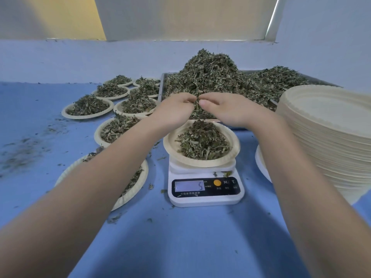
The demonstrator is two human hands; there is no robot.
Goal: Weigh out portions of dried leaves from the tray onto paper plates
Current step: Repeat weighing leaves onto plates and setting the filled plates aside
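A metal tray at the back holds a tall heap of dried leaves. In front of it a white digital scale carries a paper plate with a mound of leaves. Above the plate's far edge my left hand and my right hand meet. Both hold one clump of dried leaves between curled fingers and thumbs. The scale's display shows a faint digit that I cannot read for sure.
Several filled paper plates lie on the blue table to the left, one under my left forearm. A tall stack of empty paper plates stands at the right. Leaf crumbs litter the table's left side. A wall runs behind the tray.
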